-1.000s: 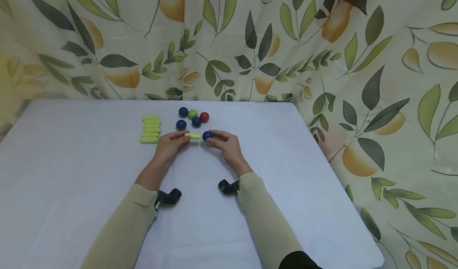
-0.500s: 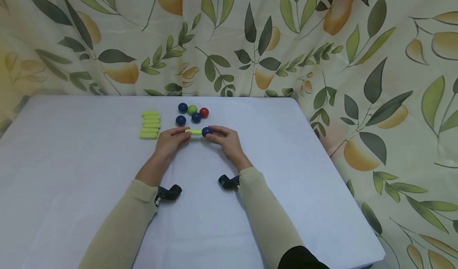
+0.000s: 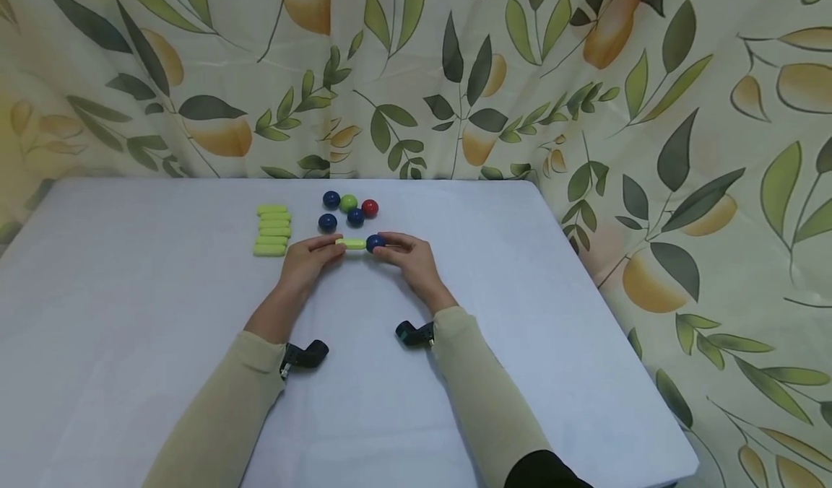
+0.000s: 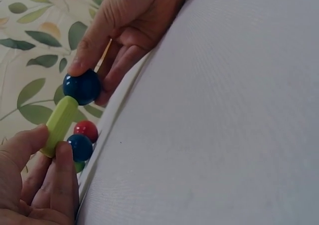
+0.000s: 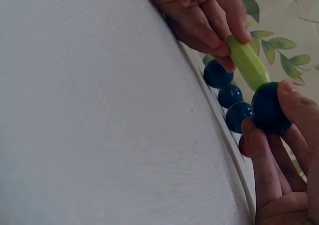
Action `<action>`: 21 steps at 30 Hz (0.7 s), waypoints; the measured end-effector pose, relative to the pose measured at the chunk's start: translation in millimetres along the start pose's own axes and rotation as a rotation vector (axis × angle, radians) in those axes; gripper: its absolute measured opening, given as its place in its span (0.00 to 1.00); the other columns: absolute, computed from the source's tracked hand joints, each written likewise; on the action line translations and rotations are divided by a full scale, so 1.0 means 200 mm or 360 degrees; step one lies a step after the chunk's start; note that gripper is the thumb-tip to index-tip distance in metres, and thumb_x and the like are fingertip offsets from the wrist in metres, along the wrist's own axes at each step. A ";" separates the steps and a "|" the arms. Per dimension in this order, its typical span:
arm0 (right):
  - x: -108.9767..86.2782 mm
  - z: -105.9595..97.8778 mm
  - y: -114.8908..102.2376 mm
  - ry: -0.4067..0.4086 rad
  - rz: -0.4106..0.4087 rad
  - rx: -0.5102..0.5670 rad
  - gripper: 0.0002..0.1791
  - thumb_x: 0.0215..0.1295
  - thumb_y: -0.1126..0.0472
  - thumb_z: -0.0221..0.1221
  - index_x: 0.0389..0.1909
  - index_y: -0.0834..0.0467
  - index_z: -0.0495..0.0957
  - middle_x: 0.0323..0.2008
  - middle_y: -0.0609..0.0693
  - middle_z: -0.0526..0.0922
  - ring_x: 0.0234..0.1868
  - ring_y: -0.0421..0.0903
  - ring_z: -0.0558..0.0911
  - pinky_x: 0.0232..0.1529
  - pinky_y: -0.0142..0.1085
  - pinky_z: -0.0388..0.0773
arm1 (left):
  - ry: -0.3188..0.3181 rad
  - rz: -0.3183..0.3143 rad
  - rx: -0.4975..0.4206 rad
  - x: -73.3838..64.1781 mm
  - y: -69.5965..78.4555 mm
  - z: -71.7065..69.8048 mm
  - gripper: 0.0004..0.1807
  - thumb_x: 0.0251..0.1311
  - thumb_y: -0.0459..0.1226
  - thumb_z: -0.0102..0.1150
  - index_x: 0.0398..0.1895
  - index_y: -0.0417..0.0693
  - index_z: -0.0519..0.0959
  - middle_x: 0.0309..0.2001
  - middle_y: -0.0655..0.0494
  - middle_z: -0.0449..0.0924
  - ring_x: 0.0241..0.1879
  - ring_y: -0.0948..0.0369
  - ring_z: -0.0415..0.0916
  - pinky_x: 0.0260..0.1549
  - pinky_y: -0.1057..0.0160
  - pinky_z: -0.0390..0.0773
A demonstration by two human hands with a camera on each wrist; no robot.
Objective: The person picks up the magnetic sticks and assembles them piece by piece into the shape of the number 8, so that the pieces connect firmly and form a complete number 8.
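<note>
My left hand (image 3: 308, 263) pinches one end of a lime-green ribbed stick (image 4: 61, 125) between thumb and fingers. A glossy dark blue ball (image 5: 269, 108) is pinched by my right hand (image 3: 414, 264). The stick's free end meets the ball, and the two lie in one line over the white table (image 3: 364, 372). Just beyond the hands sit several loose balls: blue ones, with one blue ball (image 3: 328, 222) nearest the left hand, a green ball (image 3: 348, 203) and a red ball (image 3: 370, 208). Left of them lies a stack-like row of green sticks (image 3: 271, 231).
Behind the table hangs a leaf-patterned curtain (image 3: 403, 76), which also runs down the right side. Black wrist cameras, a left one (image 3: 308, 354) and a right one (image 3: 412, 333), stick out inward from the sleeves.
The blue ball in the right hand has come left against the end of the green stick, closing the small gap seen a second ago. The loose balls and stick row stay put.
</note>
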State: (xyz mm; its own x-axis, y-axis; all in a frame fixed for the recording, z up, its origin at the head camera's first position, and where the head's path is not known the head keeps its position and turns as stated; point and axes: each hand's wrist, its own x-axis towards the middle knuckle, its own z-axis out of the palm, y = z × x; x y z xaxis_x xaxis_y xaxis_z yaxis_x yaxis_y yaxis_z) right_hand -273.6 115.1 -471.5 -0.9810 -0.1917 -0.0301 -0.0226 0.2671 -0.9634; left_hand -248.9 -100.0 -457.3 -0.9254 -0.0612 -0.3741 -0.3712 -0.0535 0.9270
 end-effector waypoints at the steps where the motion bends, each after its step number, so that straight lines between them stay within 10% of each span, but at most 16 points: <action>1: 0.00 0.00 0.00 0.0002 -0.0003 0.0008 0.25 0.57 0.50 0.71 0.56 0.52 0.81 0.52 0.49 0.84 0.51 0.43 0.84 0.58 0.39 0.77 | 0.0000 0.0004 -0.0005 0.00 0.00 0.00 0.22 0.62 0.39 0.66 0.60 0.52 0.79 0.63 0.59 0.76 0.56 0.63 0.77 0.57 0.67 0.76; 21: 0.00 -0.01 0.00 0.0029 0.0014 0.0139 0.25 0.58 0.50 0.70 0.56 0.53 0.81 0.51 0.51 0.85 0.51 0.43 0.84 0.54 0.34 0.79 | 0.0422 0.0287 -0.0194 0.06 0.05 -0.07 0.22 0.63 0.39 0.64 0.60 0.44 0.78 0.57 0.48 0.81 0.50 0.63 0.81 0.49 0.70 0.80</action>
State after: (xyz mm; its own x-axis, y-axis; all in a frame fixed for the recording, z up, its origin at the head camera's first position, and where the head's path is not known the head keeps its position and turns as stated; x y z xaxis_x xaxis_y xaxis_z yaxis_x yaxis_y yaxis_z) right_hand -273.7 116.9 -471.0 -0.9844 -0.1723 -0.0349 0.0024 0.1854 -0.9827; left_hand -262.8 -115.1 -452.7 -0.9171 -0.3370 -0.2130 -0.1764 -0.1361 0.9749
